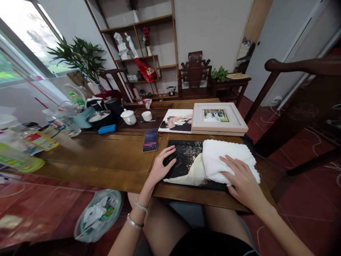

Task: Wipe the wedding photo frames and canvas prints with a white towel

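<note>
A black board or mat (183, 160) with pale specks and flakes lies at the table's front edge. My left hand (161, 165) rests at its left edge, thumb and fingers apart, nothing gripped. A folded white towel (218, 153) covers the board's right part. On the towel's front right lies my right hand (241, 177), fingers stretched flat over it. From under the towel a pale cream, limp piece (194, 174) tapers to the left along the board; whether it is cloth or something else, I cannot tell.
Behind the board are a framed photo (218, 117), a photo panel (176, 121) and a phone (150, 140). A white teapot (128, 117), a blue sponge (107, 129) and bottles (39, 140) stand farther left. A lined waste bin (99, 215) is below; a wooden chair (287, 103) stands right.
</note>
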A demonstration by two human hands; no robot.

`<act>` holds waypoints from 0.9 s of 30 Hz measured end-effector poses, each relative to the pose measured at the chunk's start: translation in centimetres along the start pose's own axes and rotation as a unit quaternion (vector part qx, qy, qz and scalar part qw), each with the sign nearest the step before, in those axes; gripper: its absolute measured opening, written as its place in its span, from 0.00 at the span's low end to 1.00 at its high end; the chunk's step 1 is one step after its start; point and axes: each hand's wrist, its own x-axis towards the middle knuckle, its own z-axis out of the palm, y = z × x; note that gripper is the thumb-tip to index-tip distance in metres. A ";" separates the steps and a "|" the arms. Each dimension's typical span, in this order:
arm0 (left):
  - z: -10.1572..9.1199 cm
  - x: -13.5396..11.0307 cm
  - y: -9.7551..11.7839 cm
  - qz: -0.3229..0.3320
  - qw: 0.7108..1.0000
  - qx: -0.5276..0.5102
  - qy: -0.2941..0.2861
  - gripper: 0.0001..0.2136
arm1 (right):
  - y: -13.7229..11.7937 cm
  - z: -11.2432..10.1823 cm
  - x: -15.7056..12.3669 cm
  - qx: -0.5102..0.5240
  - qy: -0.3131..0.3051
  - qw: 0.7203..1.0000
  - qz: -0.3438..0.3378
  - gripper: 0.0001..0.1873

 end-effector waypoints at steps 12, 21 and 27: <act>0.2 -0.1 -1.1 0.023 0.995 0.060 -0.081 0.24 | 0.1 -0.2 0.1 -0.027 -0.022 0.999 -0.009 0.22; 0.3 0.1 -2.5 0.040 0.994 0.058 -0.080 0.21 | 0.1 -0.1 0.1 -0.027 -0.008 0.999 -0.015 0.22; 0.3 -0.1 -2.1 0.039 0.994 0.055 -0.082 0.22 | 0.2 -0.2 0.2 -0.016 -0.015 1.000 -0.012 0.21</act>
